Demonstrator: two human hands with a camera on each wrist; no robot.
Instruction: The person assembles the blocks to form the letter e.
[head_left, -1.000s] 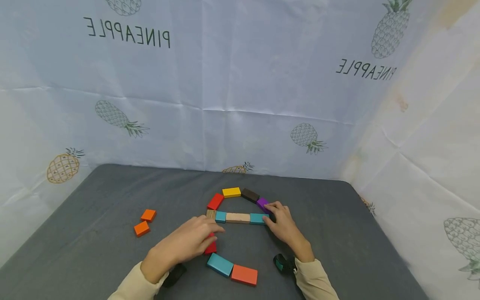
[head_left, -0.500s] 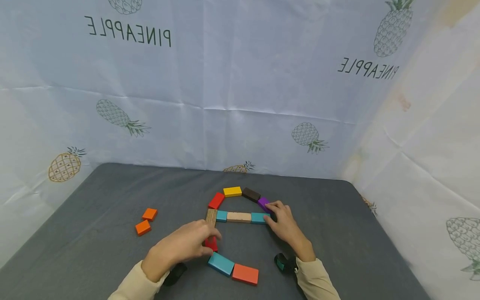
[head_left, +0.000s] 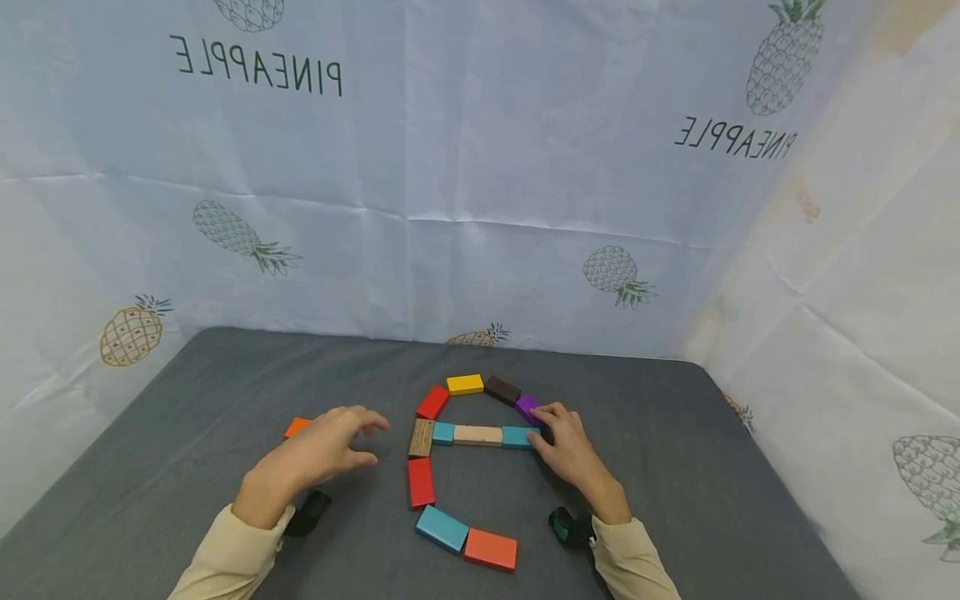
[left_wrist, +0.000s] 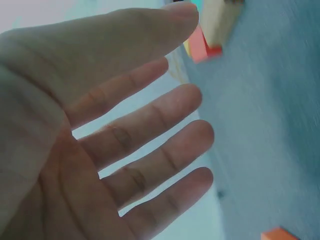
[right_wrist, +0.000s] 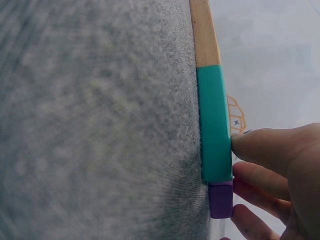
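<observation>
In the head view my left hand [head_left: 311, 462] hovers left of the block outline, fingers spread and nothing held. The left wrist view shows its bare palm [left_wrist: 65, 185]. My right hand [head_left: 573, 454] rests at the outline's right end. Its thumb touches the top of a teal block [right_wrist: 215, 125], and its fingertips touch the purple block [right_wrist: 221, 200]. The middle row holds a small blue block [head_left: 443, 433], a pale wooden block [head_left: 477, 435] and that teal block. A brown wooden block [head_left: 421, 438] meets the row's left end, with a red block [head_left: 421, 482] below it.
Upper blocks form an arc: red [head_left: 432, 402], yellow [head_left: 465, 384], dark brown [head_left: 502, 389]. A blue block [head_left: 442, 528] and an orange-red block [head_left: 491, 549] curve along the bottom. A loose orange block [head_left: 297, 427] lies partly behind my left hand on the grey table [head_left: 675, 467].
My left hand has left the brown and red blocks and moved left towards the loose orange ones. The brown block now stands in line above the red one. The right hand has stayed put.
</observation>
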